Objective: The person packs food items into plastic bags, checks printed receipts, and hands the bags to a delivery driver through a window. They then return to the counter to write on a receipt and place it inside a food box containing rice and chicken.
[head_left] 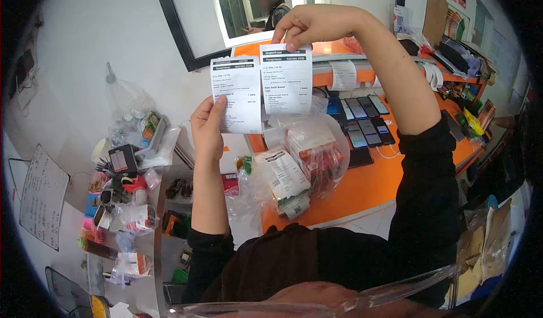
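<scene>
My left hand (208, 128) pinches a printed paper receipt (243, 111) by its left edge, thumb in front. From above, my right hand (317, 26) grips the top edge of a second receipt (286, 83), its fingers curled. Both slips hang upright side by side at about the same height, with their printing towards me. Below them, a clear plastic bag (334, 173) with red-and-white packets inside sits at the orange counter. Another printed receipt (284, 173) lies against the front of that bundle.
Several phones (366, 127) lie in rows on the orange counter (353, 190), with a white cable beside them. More paper slips (343, 76) hang from the ledge. A helmeted person (274, 4) stands beyond the window. Cluttered shelves (150, 250) are at left, below a whiteboard (42, 196).
</scene>
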Demonstrator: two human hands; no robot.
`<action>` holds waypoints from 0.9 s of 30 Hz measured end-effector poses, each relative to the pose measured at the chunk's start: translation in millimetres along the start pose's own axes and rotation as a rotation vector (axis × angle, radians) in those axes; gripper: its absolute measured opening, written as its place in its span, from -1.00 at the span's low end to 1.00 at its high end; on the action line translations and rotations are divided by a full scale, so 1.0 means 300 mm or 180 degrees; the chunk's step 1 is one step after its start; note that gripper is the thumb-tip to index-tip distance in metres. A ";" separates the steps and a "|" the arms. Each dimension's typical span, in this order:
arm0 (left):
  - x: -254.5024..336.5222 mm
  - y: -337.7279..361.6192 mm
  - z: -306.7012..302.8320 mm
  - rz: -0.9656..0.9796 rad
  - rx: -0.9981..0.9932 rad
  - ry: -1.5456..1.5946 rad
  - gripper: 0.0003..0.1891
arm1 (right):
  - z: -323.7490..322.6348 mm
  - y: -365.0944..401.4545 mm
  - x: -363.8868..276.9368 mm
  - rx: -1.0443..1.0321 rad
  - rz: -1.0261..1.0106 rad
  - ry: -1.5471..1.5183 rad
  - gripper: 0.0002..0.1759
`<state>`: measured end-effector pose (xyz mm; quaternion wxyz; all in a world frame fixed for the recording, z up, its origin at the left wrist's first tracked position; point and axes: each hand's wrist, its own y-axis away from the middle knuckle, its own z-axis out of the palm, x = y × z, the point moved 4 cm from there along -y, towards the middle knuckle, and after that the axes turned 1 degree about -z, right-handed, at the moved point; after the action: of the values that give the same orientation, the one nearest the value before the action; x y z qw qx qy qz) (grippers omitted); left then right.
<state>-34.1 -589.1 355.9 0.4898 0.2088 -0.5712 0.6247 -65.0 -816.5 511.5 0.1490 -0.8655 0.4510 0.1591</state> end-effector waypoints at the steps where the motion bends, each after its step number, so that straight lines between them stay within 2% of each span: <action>1: 0.002 0.001 -0.003 -0.0006 -0.0017 0.0046 -0.75 | 0.000 0.002 -0.008 0.0004 -0.0003 0.0048 -0.65; 8: 0.002 0.001 -0.024 -0.0066 -0.0036 0.0669 -0.71 | 0.013 0.000 -0.032 0.0023 -0.0165 0.0012 -0.66; 12: 0.014 0.006 -0.027 -0.0184 -0.0009 0.0882 -0.68 | 0.027 -0.016 -0.014 0.0118 -0.0550 0.0121 -0.78; 13: 0.014 0.006 -0.029 -0.0190 0.0017 0.0932 -0.68 | 0.034 -0.012 -0.023 0.0317 -0.0534 0.0229 -0.87; 16: 0.023 0.013 -0.033 -0.0279 0.0040 0.0996 -0.65 | 0.049 -0.018 -0.051 0.0581 -0.0168 -0.0029 -0.90; 17: 0.025 0.014 -0.036 -0.0321 0.0039 0.0997 -0.64 | 0.061 -0.027 -0.047 0.0682 -0.0075 -0.0100 -0.88; 20: 0.021 0.016 -0.047 -0.0358 -0.0017 0.1019 -0.63 | 0.083 -0.054 -0.073 0.0393 -0.0405 -0.0065 -0.87; 21: 0.025 0.018 -0.047 -0.0389 -0.0003 0.1017 -0.62 | 0.104 -0.068 -0.066 0.0530 -0.0556 -0.0179 -0.78; 24: 0.036 0.017 -0.047 -0.0435 -0.0008 0.1021 -0.62 | 0.133 -0.088 -0.079 0.0681 -0.0020 0.0134 -0.64; 25: 0.033 0.013 -0.051 -0.0423 -0.0021 0.1019 -0.62 | 0.140 -0.107 -0.062 0.0611 -0.0030 0.0136 -0.56; 27: 0.029 0.007 -0.060 -0.0409 -0.0062 0.1019 -0.61 | 0.151 -0.123 -0.049 0.0675 0.0139 0.0390 -0.60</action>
<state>-34.3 -569.1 357.3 0.6155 0.1379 -0.4775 0.6117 -48.9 -767.4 480.6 0.2084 -0.8429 0.4924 0.0606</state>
